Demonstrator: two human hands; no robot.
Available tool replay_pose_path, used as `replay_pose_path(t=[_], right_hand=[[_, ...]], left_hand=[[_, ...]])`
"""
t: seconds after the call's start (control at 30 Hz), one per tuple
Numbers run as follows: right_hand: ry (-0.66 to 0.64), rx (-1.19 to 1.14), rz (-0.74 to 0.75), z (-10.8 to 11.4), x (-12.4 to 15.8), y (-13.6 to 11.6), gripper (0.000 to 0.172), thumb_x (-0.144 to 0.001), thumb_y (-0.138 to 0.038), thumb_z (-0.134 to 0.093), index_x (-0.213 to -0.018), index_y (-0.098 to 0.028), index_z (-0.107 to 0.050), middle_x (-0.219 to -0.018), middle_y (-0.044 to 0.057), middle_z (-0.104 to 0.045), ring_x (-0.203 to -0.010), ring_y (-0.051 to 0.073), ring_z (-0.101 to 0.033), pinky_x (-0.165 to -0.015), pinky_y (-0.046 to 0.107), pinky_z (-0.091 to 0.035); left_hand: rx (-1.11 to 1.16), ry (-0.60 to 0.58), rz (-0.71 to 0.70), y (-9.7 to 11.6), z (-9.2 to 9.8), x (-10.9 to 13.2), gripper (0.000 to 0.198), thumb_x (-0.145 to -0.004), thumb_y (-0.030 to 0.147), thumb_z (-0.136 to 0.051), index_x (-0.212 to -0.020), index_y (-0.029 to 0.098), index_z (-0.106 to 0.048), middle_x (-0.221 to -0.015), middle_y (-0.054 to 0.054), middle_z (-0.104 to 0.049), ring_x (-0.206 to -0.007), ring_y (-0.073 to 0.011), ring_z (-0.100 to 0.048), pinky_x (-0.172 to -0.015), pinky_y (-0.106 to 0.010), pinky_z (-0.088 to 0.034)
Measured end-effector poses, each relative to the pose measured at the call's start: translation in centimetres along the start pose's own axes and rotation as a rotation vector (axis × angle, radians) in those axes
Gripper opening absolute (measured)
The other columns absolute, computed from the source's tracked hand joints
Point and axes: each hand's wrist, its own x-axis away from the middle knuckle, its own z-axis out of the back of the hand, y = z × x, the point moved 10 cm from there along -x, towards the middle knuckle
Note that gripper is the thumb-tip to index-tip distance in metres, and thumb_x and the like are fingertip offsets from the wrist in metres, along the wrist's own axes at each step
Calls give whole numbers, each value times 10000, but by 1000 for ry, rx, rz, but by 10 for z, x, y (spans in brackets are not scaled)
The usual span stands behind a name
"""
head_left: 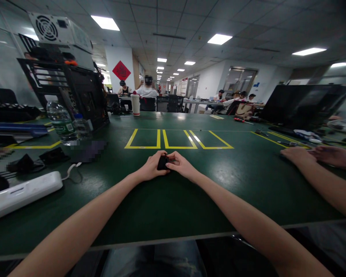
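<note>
Between my two hands is a small black block-like object (162, 163), just above or on the green table; its exact kind I cannot make out. My left hand (152, 167) grips it from the left, with thumb below and fingers curled over the top. From the right, my right hand (181, 164) pinches its edge with thumb and fingertips. The fingers hide part of the object. Beyond the hands, yellow tape (180, 147) marks several outlines on the tabletop.
A white power strip (25, 194), a dark computer case (88, 92) and a water bottle (62, 123) stand left. A white cup (135, 104) is at the back. On the right are a monitor (302, 104), a screwdriver (243, 120) and another person's hands (300, 156).
</note>
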Motion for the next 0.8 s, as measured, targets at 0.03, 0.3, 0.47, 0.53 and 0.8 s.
replay_pose_path(t=[0.03, 0.3, 0.47, 0.53, 0.8], right_hand=[[4, -4, 17, 0, 1, -2, 259, -695, -283, -563, -912, -193, -452, -974, 25, -499, -902, 151, -519, -801, 346, -432], [63, 61, 26, 5, -2, 5, 268, -724, -313, -522, -954, -195, -450, -952, 34, -502, -920, 163, -501, -791, 358, -426], [5, 20, -33, 3, -1, 6, 288, -697, -283, -562, -939, -173, -449, -978, 44, -501, -904, 158, -516, -815, 360, -415], [-23, -5, -17, 1, 1, 2, 326, -658, -262, -607, -925, -187, -435, -969, 30, -503, -908, 156, -516, -813, 352, -419], [76, 50, 4, 7, -1, 2, 232, -743, -354, -494, -904, -192, -455, -905, 29, -531, -865, 151, -521, -787, 354, -420]], left_hand=[[0, 4, -1, -1, 0, 0, 595, -650, 349, -600, -1141, 222, -289, -1090, -67, -452, -1046, -237, -442, -880, -415, -325], [6, -6, 0, 0, -1, -1, 590, -657, 346, -593, -1145, 223, -283, -1093, -69, -450, -1067, -241, -423, -878, -409, -323], [-6, 5, 1, 1, -1, -1, 586, -651, 341, -594, -1136, 215, -291, -1090, -70, -444, -1048, -243, -431, -872, -402, -321], [-15, 7, 0, 0, -1, -1, 587, -652, 339, -591, -1138, 213, -288, -1089, -70, -443, -1042, -245, -434, -871, -402, -319], [-22, -11, 9, 2, -1, -1, 600, -654, 342, -595, -1146, 217, -275, -1096, -70, -435, -1054, -243, -422, -882, -405, -315]])
